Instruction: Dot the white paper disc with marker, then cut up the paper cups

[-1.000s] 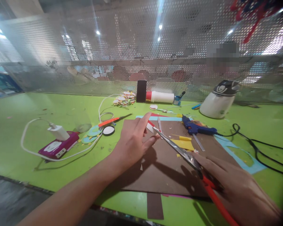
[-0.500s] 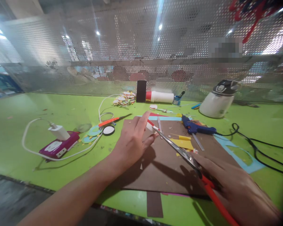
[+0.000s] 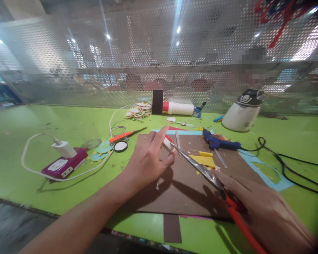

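Observation:
Between the thumb and fingers of my left hand (image 3: 149, 153) is a small red and white paper piece (image 3: 169, 144), partly hidden by the fingers. My right hand (image 3: 259, 204) is wrapped round the red handles of a pair of scissors (image 3: 201, 168). Their metal blades look nearly closed, and the tips meet the paper's right edge. Both hands are above a brown board (image 3: 182, 197). On it, right of the blades, lie yellow paper scraps (image 3: 204, 160) and a clear glue stick (image 3: 221, 158).
A blue glue gun (image 3: 222, 144) lies at the board's right, its black cord trailing right. A white kettle (image 3: 242, 114) stands behind it. Leftward are an orange craft knife (image 3: 122, 136) and a purple power adapter (image 3: 65, 164) with a white cable. A dark phone (image 3: 157, 102) stands at the back.
The paper piece has turned in my left hand, so its white side shows more and its red strip less. The scissors stay at its edge. The whole view has shifted slightly.

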### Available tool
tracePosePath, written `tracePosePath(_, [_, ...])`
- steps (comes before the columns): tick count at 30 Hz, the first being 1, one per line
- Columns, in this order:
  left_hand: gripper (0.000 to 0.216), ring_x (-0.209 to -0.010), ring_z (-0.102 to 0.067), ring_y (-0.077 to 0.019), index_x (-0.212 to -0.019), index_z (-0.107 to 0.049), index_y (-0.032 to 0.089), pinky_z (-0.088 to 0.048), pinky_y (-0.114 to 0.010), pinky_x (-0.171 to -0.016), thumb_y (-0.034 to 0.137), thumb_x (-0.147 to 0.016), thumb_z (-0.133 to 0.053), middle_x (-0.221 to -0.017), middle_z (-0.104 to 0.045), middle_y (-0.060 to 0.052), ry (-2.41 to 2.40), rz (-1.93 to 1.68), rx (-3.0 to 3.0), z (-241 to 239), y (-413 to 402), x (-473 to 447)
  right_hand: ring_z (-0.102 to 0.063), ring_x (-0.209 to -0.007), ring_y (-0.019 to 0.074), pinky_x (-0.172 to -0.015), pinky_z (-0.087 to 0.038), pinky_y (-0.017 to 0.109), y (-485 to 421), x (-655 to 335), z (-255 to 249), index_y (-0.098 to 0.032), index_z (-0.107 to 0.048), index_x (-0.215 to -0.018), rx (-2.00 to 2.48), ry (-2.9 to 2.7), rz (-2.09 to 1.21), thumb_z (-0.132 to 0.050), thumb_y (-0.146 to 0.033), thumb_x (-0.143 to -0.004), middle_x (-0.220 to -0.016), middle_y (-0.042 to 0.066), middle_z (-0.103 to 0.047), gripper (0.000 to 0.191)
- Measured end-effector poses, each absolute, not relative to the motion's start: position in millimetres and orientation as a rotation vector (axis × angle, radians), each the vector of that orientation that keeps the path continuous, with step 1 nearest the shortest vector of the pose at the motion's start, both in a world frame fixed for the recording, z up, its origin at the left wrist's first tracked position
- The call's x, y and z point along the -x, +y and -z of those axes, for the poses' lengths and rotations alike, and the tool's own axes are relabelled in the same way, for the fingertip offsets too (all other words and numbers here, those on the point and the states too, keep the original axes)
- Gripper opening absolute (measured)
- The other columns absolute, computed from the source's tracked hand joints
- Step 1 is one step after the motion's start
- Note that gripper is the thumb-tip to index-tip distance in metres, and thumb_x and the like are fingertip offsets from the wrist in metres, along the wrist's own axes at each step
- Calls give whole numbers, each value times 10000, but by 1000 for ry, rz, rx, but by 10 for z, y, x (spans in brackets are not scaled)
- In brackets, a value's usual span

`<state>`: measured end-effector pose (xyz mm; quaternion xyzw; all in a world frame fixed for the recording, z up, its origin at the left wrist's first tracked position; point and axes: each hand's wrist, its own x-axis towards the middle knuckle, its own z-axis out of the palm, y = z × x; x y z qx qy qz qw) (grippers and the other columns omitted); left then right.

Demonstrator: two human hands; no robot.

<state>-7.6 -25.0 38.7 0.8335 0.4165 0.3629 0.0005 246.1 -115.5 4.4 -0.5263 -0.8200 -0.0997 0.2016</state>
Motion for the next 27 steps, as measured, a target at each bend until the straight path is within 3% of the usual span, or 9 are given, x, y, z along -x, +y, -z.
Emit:
tracePosePath(4, [564,-905,-581,-227,-1410,-411,145,-459,-456,-922,320,-889,-536,-1126,-603,-119,1320,-1106,-2607,-392,-238,88,-718,-715,262,-547,-543,356,-1129,-2445,-72,-186,-624,-1235,1465,-2299,312,-418,-189,-832,-989,101,-758,452])
tracePosePath(8, [550,-917,-599,-223,-1410,-415,166,-467,-443,-926,290,-888,-538,-1139,-600,-111,1350,-1069,-2586,-414,-196,136,-726,-819,248,-612,-563,323,-1120,-2465,-80,-216,-614,-1209,1499,-2252,155,-438,-203,-855,-1060,82,-748,395])
tracePosePath(14, [637,-838,-659,-197,-1407,-362,236,-526,-425,-857,325,-834,-625,-1057,-659,-54,1299,-1035,-2351,-442,-177,155,-693,-700,202,-585,-534,290,-1123,-2534,-60,-252,-654,-1062,1589,-2088,12,-493,-293,-891,-870,26,-746,238])
tracePosePath(20, [400,-780,-691,-173,-1091,-453,191,-587,-352,-738,306,-789,-687,-971,-673,-64,1102,-1050,-2060,-444,-198,112,-730,-883,264,-657,-574,318,-1073,-2587,-56,-241,-642,-1183,1667,-1971,-22,-494,-345,-899,-1076,61,-758,336])
tracePosePath(22, [373,-819,-699,-174,-1074,-454,187,-599,-354,-765,272,-792,-682,-978,-675,-70,994,-1096,-2038,-444,-198,101,-725,-925,278,-669,-581,333,-1053,-2589,-82,-242,-623,-1239,1705,-1973,-17,-492,-333,-889,-1134,71,-742,384])
tracePosePath(27, [365,-882,-707,-170,-1091,-471,185,-608,-359,-834,242,-802,-687,-990,-687,-63,841,-1172,-1994,-414,-188,90,-719,-777,265,-575,-555,337,-1021,-2535,-143,-243,-620,-1281,1801,-2020,68,-490,-269,-828,-1074,95,-735,472])
